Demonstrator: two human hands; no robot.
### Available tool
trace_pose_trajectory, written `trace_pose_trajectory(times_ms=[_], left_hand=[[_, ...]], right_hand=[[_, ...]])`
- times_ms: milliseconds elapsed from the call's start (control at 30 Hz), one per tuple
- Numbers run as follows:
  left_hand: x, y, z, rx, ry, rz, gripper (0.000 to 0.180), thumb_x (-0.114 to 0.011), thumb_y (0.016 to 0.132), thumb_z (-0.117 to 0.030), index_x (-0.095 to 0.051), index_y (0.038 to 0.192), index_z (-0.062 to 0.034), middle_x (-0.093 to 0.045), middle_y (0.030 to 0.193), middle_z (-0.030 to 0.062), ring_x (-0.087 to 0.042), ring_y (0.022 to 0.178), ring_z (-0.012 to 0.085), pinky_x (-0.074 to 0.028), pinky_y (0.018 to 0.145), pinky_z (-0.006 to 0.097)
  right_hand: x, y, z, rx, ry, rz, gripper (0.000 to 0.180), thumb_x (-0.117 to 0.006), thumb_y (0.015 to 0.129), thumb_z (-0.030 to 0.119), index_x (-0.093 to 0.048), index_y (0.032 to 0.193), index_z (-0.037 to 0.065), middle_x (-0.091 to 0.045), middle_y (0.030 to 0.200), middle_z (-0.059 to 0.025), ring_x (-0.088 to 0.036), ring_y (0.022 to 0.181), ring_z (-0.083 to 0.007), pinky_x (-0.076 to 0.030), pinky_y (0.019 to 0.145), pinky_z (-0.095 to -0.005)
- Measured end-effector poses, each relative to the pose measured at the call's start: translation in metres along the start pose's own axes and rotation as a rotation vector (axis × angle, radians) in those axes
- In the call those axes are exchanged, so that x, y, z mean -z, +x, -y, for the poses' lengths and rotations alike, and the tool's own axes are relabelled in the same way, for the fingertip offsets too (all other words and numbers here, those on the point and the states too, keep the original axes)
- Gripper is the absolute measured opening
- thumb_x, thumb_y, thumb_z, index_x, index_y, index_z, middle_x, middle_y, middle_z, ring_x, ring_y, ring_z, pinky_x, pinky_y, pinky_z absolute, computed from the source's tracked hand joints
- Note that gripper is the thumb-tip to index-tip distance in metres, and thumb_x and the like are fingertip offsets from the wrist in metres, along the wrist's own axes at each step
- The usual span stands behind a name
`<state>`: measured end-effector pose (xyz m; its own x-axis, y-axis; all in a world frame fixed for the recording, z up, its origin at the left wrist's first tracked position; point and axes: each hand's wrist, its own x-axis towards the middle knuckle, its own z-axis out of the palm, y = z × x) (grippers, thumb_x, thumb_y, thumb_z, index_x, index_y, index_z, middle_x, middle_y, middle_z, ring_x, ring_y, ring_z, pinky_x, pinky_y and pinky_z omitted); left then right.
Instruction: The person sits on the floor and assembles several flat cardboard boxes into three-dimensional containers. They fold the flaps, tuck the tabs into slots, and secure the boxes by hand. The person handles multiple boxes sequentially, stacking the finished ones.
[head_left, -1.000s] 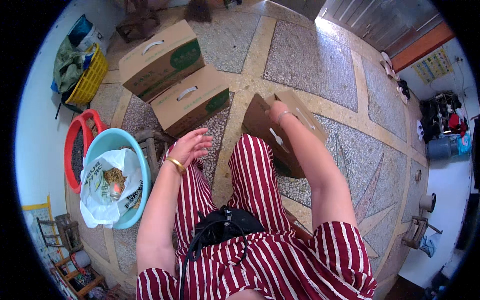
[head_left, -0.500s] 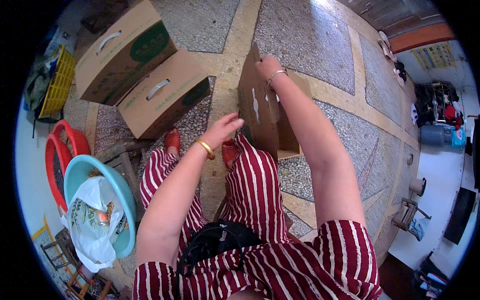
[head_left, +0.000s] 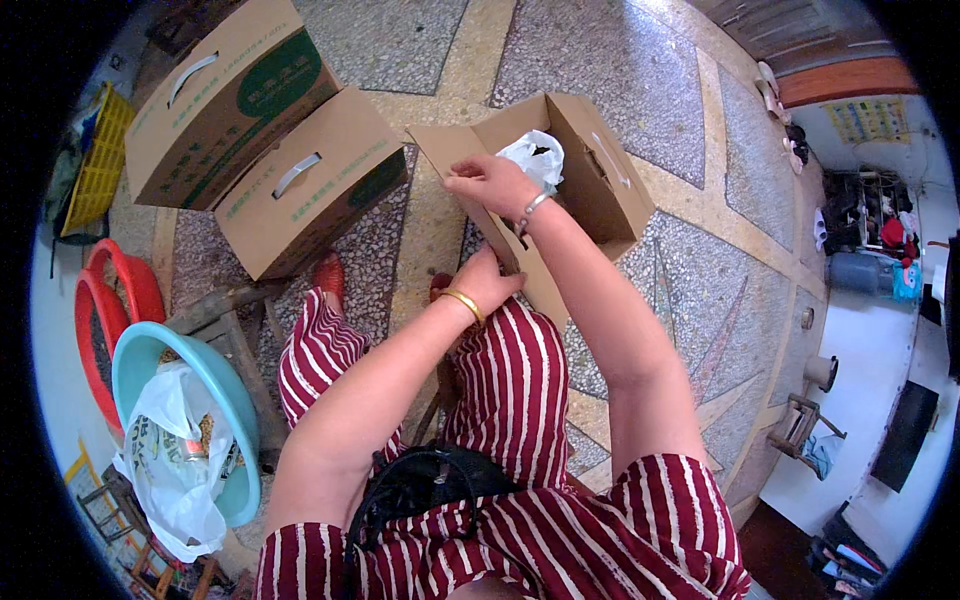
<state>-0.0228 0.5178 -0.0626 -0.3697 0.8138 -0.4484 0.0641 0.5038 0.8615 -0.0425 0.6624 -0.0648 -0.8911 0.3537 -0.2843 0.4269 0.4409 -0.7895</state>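
From the head camera, an open cardboard box stood on the terrazzo floor before the person's knees, with one white plastic bag inside it. The right hand gripped the box's raised flap; the left hand pressed against the near wall below, fingers closed on it. Two closed cartons lay side by side at left. A teal basin held a white bag of produce, beside one red basin.
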Motion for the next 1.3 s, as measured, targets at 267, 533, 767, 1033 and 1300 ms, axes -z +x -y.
trace_pose_trajectory(times_ms=[267, 533, 767, 1033, 1300], left_hand=[[0.005, 0.014, 0.008, -0.003, -0.100, -0.169, 0.041, -0.059, 0.075, -0.021, -0.049, 0.108, 0.0017, -0.059, 0.098, 0.0255, -0.057, 0.093, 0.0397, -0.045, 0.082, 0.043], [0.059, 0.025, 0.018, 0.002, 0.089, -0.545, 0.032, -0.049, 0.079, -0.019, -0.049, 0.104, 0.0002, -0.058, 0.093, 0.0283, -0.055, 0.089, 0.0432, -0.044, 0.078, 0.047], [0.093, 0.004, 0.030, -0.039, 0.186, -0.466, 0.037, -0.045, 0.080, -0.015, -0.045, 0.114, -0.0008, -0.057, 0.097, 0.0284, -0.054, 0.093, 0.0423, -0.043, 0.080, 0.046], [0.131, -0.024, 0.041, -0.086, 0.228, -0.477, 0.036, -0.045, 0.082, -0.015, -0.044, 0.115, -0.0003, -0.057, 0.098, 0.0274, -0.054, 0.094, 0.0416, -0.043, 0.079, 0.046], [0.128, -0.015, 0.044, -0.008, 0.201, -0.476, 0.036, -0.043, 0.084, -0.014, -0.042, 0.117, -0.0011, -0.057, 0.099, 0.0273, -0.054, 0.093, 0.0423, -0.044, 0.079, 0.047]], right_hand=[[0.031, -0.120, -0.087, -0.214, 0.459, -0.350, 0.029, -0.060, 0.085, 0.022, -0.061, 0.102, -0.001, -0.064, 0.089, -0.0042, -0.057, 0.080, -0.0099, -0.047, 0.068, -0.0258], [-0.031, -0.211, -0.168, -0.742, 0.809, -0.358, 0.029, -0.060, 0.085, 0.028, -0.059, 0.100, 0.004, -0.063, 0.094, -0.0048, -0.059, 0.082, -0.0141, -0.050, 0.066, -0.0301], [-0.074, -0.207, -0.199, -0.721, 0.826, -0.329, 0.052, -0.057, 0.085, 0.041, -0.053, 0.113, -0.002, -0.060, 0.106, -0.0099, -0.055, 0.091, -0.0192, -0.046, 0.079, -0.0356], [-0.084, -0.166, -0.224, -0.605, 1.350, -0.587, 0.064, -0.049, 0.084, 0.057, -0.043, 0.124, 0.008, -0.050, 0.120, -0.0034, -0.047, 0.104, -0.0203, -0.041, 0.081, -0.0396], [-0.067, -0.156, -0.237, -0.296, 1.370, -0.984, 0.036, -0.054, 0.088, 0.017, -0.044, 0.122, 0.011, -0.054, 0.114, -0.0024, -0.056, 0.091, -0.0187, -0.046, 0.083, -0.0384]])
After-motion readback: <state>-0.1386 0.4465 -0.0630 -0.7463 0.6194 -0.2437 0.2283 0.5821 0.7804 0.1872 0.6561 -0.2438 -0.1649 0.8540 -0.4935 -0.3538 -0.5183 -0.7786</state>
